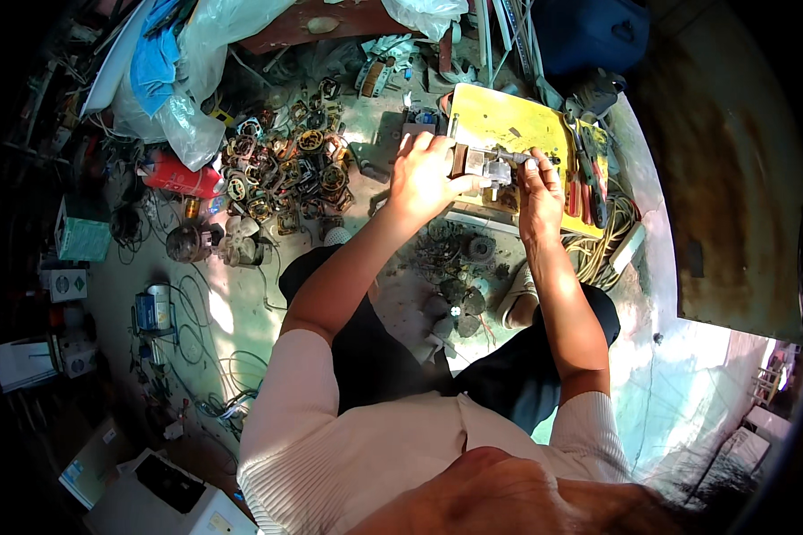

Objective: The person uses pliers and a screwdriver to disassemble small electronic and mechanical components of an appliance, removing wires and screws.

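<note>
My left hand is closed around the left side of a small metal motor part, its thumb pressed along the near side. The piece has a brown block at its left end and a silver-grey housing. On the right, my right hand pinches a thin grey piece at the part's right end with thumb and fingers; I cannot tell exactly what that is. Both hands are above a yellow board with dark stains. Pliers and red-handled tools lie at the board's right side.
A heap of motor stators with copper windings covers the floor at left. Loose motors stand nearer me. Coiled yellowish cable lies beside the board. Dark small parts lie between my feet. A blue container stands behind.
</note>
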A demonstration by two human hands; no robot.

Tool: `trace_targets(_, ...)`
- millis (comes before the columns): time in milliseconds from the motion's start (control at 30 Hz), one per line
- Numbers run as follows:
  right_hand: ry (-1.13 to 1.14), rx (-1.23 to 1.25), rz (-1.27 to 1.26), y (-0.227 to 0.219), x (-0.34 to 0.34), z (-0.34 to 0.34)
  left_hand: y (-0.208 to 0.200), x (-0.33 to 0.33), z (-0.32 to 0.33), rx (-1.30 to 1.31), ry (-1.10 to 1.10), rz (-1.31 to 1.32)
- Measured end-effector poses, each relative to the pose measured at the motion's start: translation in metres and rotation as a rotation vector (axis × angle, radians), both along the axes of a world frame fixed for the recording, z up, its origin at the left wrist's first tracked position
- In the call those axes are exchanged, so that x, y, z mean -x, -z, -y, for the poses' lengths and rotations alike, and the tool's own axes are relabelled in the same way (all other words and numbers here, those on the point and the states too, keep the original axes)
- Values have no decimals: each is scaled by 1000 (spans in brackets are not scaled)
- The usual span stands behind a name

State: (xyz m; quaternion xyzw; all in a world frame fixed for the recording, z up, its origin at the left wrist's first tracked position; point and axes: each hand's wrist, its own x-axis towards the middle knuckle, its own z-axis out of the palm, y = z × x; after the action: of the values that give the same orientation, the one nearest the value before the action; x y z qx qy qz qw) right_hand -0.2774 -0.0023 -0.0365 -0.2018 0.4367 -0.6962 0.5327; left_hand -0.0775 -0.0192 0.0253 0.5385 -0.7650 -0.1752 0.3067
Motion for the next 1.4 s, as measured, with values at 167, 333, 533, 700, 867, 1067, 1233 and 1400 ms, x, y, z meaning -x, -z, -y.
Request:
trace_targets(167,-5,-125,-27,-14,-2,0,12,-21,27,-72,100,-236)
trace_targets(333,20,-141,11,-17,-3,0,32,-24,47,-396,171,-590)
trace_targets(533,-10,-198,-4,-8,2,1,47,-25,58,-410,180,-604)
trace_targets(700,45,-142,11,-12,-6,1,50,-20,55,-331,90,-560)
trace_targets(867,22,-48,31,0,1,0,21,-10,47,-328,11,-333)
trace_targets(1067,-5,-102,28,1,-1,2,44,-26,60,-338,201,-481)
trace_targets(1233,4,-101,28,-3,1,-1,39,-24,59,-360,162,-437)
trace_targets(1400,61,-58,62,-7,7,4,32,-27,49,-363,239,-486)
